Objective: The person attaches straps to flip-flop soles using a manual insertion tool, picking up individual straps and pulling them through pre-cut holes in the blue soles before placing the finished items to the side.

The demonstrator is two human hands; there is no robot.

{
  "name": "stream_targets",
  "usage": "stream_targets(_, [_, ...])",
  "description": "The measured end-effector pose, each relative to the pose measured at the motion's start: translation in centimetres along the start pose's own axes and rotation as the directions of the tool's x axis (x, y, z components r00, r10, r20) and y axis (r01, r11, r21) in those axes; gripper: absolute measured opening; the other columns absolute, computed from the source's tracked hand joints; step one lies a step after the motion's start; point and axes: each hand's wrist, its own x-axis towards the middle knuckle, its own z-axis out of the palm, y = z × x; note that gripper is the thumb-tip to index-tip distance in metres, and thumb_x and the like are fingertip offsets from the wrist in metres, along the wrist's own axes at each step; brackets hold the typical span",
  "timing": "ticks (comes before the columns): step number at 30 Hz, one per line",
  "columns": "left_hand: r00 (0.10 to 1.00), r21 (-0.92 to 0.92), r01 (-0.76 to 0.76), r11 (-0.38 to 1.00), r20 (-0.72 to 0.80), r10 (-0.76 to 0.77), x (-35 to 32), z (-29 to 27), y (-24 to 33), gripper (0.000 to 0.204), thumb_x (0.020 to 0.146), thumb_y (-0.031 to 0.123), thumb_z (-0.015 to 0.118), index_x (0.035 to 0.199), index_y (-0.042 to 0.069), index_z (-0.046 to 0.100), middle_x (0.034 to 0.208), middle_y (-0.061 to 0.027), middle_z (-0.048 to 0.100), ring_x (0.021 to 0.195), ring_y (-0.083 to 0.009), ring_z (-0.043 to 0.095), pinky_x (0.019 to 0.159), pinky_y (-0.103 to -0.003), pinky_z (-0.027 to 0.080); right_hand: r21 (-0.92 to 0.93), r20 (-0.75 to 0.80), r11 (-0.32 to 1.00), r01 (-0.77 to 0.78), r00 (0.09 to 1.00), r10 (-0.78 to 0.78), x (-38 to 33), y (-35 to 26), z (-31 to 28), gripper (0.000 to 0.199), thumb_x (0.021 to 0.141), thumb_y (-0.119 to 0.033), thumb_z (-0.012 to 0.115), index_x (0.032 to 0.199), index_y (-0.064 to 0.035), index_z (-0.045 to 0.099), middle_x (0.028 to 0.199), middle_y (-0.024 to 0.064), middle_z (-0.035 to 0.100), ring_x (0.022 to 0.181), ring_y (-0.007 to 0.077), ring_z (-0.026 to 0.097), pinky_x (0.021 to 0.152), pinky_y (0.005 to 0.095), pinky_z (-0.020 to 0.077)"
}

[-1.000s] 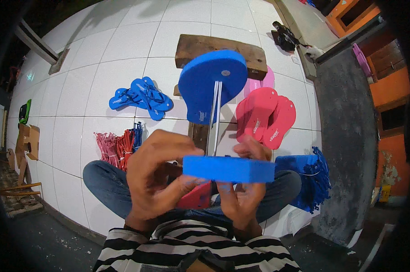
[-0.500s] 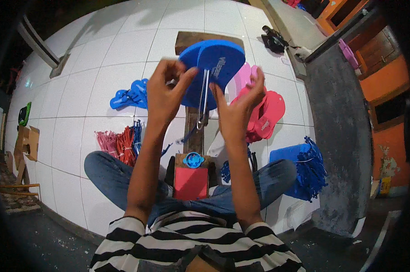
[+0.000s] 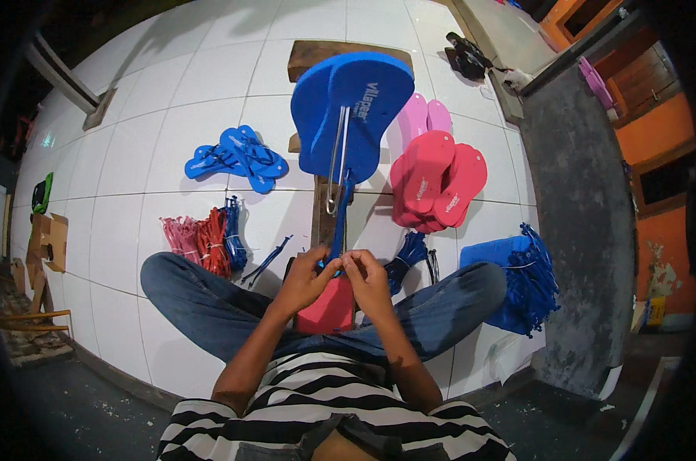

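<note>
A pair of blue flip-flop soles (image 3: pixel 317 84) stands against a wooden stand (image 3: pixel 321 219) in front of me. A thin metal rod, bent like a long loop (image 3: pixel 334 169), hangs from the face of the soles. From their lower end a blue flip-flop strap (image 3: pixel 346 203) runs down toward me. My left hand (image 3: pixel 308 280) and my right hand (image 3: pixel 368 283) meet at its near end, both closed with fingertips pinching it. Beneath them lies a red pad (image 3: pixel 325 311) on the stand's near end; the small blue round dish there is mostly hidden by my fingers.
Blue flip-flops with straps (image 3: pixel 240 157) lie at the far left, near bundles of pink (image 3: pixel 181 238), red (image 3: pixel 213 244) and blue straps (image 3: pixel 233 238). To the right are stacked red-pink soles (image 3: pixel 425 173), light pink soles (image 3: pixel 414 115), a dark blue strap bundle (image 3: pixel 404 261) and a larger blue bundle (image 3: pixel 528 280).
Both hands have come down from beside the blue soles toward my lap and closed together. The blue strap now stretches between the soles and my fingers.
</note>
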Motion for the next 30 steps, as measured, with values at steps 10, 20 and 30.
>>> stream_targets(10, [0.992, 0.003, 0.091, 0.996, 0.087, -0.09, -0.2, -3.7, 3.3, 0.018, 0.086, 0.013, 0.069, 0.098, -0.001, 0.068, 0.079, -0.0098, 0.067, 0.069, -0.0133, 0.065, 0.057, -0.027, 0.053, 0.091, 0.021, 0.993, -0.071, 0.997, 0.07, 0.0, -3.0, -0.4, 0.016, 0.095, -0.018, 0.058, 0.1, -0.0029, 0.058, 0.088, 0.0014, 0.06, 0.08, 0.0075, 0.056, 0.069, 0.0215, 0.0464])
stream_targets(20, [0.888, -0.301, -0.336, 0.892, -0.418, 0.193, 4.2, -7.9, 7.1, 0.007, 0.087, 0.001, 0.063, 0.092, -0.003, 0.061, 0.098, -0.0146, 0.066, 0.089, -0.0204, 0.064, 0.075, -0.029, 0.053, -0.388, -0.03, 0.889, 0.244, 0.96, -0.277, 1.4, -4.7, -6.7, 0.019, 0.093, -0.018, 0.06, 0.1, -0.0012, 0.062, 0.092, 0.0074, 0.062, 0.082, 0.0204, 0.061, 0.073, 0.0328, 0.0471])
stream_targets(30, [0.984, -0.683, -0.053, 0.728, 0.089, 0.155, 5.9, -4.1, 9.2, 0.013, 0.089, 0.009, 0.064, 0.084, -0.002, 0.063, 0.068, -0.0073, 0.063, 0.058, -0.0125, 0.059, 0.055, -0.025, 0.048, 0.582, 0.198, 0.774, 0.249, 0.88, -0.432, 5.0, -12.7, -3.3, 0.026, 0.09, -0.009, 0.064, 0.113, 0.0021, 0.063, 0.117, 0.0134, 0.055, 0.092, 0.0184, 0.062, 0.075, 0.0278, 0.0532])
